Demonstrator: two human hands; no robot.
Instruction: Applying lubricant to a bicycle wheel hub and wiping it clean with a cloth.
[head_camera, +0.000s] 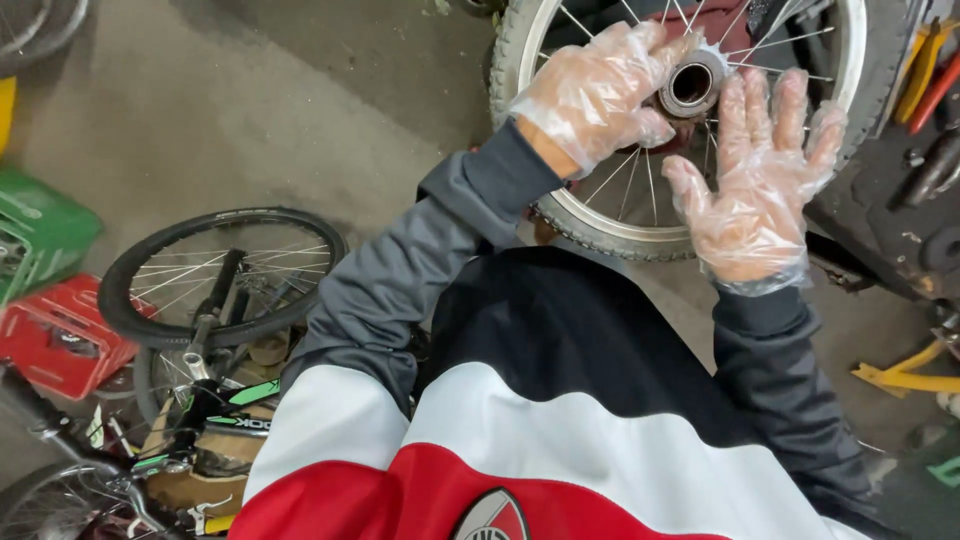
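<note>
Hub (692, 84) sits clamped in left hand (592, 95) grip; right hand (762, 175) spread apart beside it.

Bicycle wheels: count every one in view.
4. One wheel under both hands, one black wheel on the floor at left, one wheel edge top left, one wheel bottom left. Clutter may hide others.

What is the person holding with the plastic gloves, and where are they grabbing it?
The left hand grips the bicycle wheel at its metal hub in the middle. The right hand is spread open flat against the spokes, not gripping anything.
</note>
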